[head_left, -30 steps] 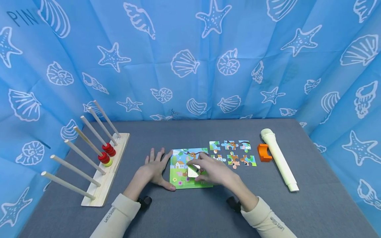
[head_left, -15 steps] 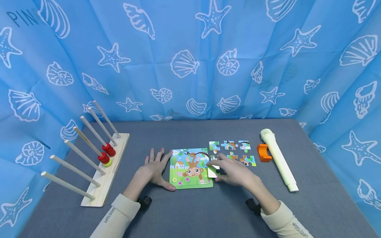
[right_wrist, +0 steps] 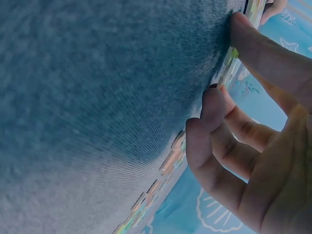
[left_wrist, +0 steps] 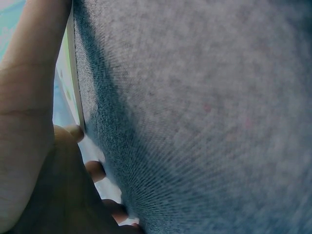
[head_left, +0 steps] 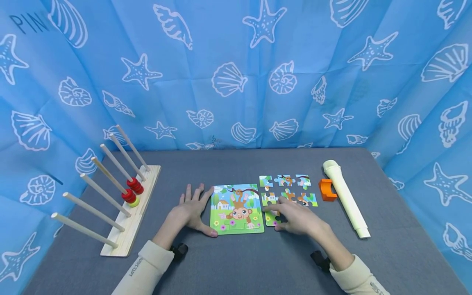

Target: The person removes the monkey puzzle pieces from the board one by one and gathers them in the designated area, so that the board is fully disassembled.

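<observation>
A square picture puzzle board (head_left: 236, 232) with an upside-down monkey lies flat at the table's centre. Spread fingers of my left hand (head_left: 189, 214) rest along its left edge, thumb at the near corner; the left wrist view shows the board edge beside that thumb. Just right of the board, my right hand (head_left: 299, 217) pinches a green jigsaw piece (head_left: 270, 220) low over the table, picture side up, partly hidden by the fingers. Beyond it sit several loose jigsaw pieces in two rows, among them a house piece (head_left: 268, 198) and a corner piece (head_left: 265, 180).
On the left stands a wooden peg rack (head_left: 127, 233) with tall dowels and a few red and yellow rings (head_left: 130, 196). An orange bracket (head_left: 327, 189) and a cream toy microphone (head_left: 346, 198) lie at the right. A blue shell-print curtain (head_left: 236, 114) closes off the back.
My right hand has moved right, from over the board to the loose pieces, carrying a jigsaw piece. That piece turned from its white back to its picture side. My left hand stayed put.
</observation>
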### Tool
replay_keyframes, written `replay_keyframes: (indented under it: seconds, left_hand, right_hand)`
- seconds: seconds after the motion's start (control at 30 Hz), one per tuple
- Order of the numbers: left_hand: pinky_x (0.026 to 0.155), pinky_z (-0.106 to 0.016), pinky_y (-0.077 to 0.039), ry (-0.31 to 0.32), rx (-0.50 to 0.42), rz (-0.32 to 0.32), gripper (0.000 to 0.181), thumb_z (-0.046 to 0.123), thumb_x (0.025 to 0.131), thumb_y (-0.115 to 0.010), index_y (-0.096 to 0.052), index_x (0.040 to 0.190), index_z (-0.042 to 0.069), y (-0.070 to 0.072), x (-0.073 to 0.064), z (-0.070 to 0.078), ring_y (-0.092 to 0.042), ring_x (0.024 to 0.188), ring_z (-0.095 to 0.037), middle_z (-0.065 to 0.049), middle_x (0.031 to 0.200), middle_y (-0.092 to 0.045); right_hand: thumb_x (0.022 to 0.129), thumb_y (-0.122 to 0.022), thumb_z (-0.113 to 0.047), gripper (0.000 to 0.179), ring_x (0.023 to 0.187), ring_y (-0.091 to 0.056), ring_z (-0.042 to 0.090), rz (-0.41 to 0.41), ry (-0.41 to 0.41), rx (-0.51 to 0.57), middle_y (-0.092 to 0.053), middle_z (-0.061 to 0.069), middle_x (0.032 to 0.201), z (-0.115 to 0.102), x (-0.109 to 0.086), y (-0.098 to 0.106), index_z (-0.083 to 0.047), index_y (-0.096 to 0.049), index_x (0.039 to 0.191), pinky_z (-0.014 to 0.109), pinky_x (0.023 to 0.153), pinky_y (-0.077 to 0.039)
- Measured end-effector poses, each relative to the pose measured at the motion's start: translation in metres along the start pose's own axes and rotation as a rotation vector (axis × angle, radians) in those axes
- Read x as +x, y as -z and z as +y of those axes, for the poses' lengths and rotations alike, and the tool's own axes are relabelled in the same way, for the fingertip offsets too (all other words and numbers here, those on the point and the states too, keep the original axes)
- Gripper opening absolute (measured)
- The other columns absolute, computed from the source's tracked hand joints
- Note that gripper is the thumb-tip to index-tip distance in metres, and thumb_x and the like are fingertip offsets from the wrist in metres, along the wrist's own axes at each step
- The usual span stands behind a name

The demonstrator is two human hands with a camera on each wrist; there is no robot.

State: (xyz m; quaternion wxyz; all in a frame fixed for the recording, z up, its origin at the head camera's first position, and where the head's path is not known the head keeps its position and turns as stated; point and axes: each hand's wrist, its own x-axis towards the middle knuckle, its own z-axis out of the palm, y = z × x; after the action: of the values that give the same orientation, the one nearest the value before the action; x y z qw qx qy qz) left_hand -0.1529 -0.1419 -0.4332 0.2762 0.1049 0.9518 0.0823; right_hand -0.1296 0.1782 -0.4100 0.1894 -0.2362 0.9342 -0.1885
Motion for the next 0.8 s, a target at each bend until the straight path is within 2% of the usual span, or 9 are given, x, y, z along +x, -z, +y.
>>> replay_keyframes:
  seconds: [0.2, 0.37, 0.7, 0.8]
  left_hand:
    - [0.126, -0.067, -0.012, 0.003, -0.006, -0.008, 0.143, 0.073, 0.062, -0.086, -0.004, 0.166, 0.020, 0.000, 0.001, 0.000, 0.008, 0.156, -0.054, -0.020, 0.173, 0.002]
    - [0.125, -0.069, -0.011, -0.002, -0.018, -0.005, 0.148, 0.079, 0.057, -0.085, -0.003, 0.166, 0.022, -0.001, 0.002, -0.002, 0.008, 0.156, -0.054, -0.020, 0.173, 0.002]
    - [0.125, -0.069, -0.009, 0.001, 0.018, 0.013, 0.155, 0.087, 0.049, -0.081, 0.000, 0.166, 0.026, -0.014, 0.017, -0.011, 0.011, 0.156, -0.054, -0.018, 0.173, 0.004]
    - [0.126, -0.068, -0.009, 0.005, 0.010, 0.013, 0.154, 0.086, 0.051, -0.082, 0.000, 0.166, 0.026, -0.012, 0.014, -0.009, 0.011, 0.156, -0.053, -0.018, 0.174, 0.004]
  right_hand:
    - [0.085, -0.084, -0.014, 0.052, 0.079, -0.048, 0.014, -0.001, -0.004, 0.015, -0.058, 0.004, 0.100, 0.001, 0.001, -0.002, -0.021, -0.068, 0.135, 0.027, 0.062, -0.039]
    - [0.087, -0.082, -0.012, 0.046, 0.079, -0.049, 0.013, 0.017, 0.020, 0.026, -0.058, 0.003, 0.100, 0.002, 0.001, -0.003, -0.020, -0.071, 0.131, 0.024, 0.060, -0.039]
    - [0.085, -0.083, -0.014, 0.048, 0.077, -0.047, 0.013, 0.037, 0.021, 0.012, -0.056, 0.003, 0.099, -0.002, 0.002, -0.003, -0.019, -0.070, 0.131, 0.024, 0.059, -0.037]
    - [0.085, -0.084, -0.016, 0.050, 0.077, -0.047, 0.013, 0.059, 0.036, 0.022, -0.056, 0.004, 0.100, -0.005, 0.002, -0.003, -0.018, -0.068, 0.133, 0.024, 0.059, -0.038]
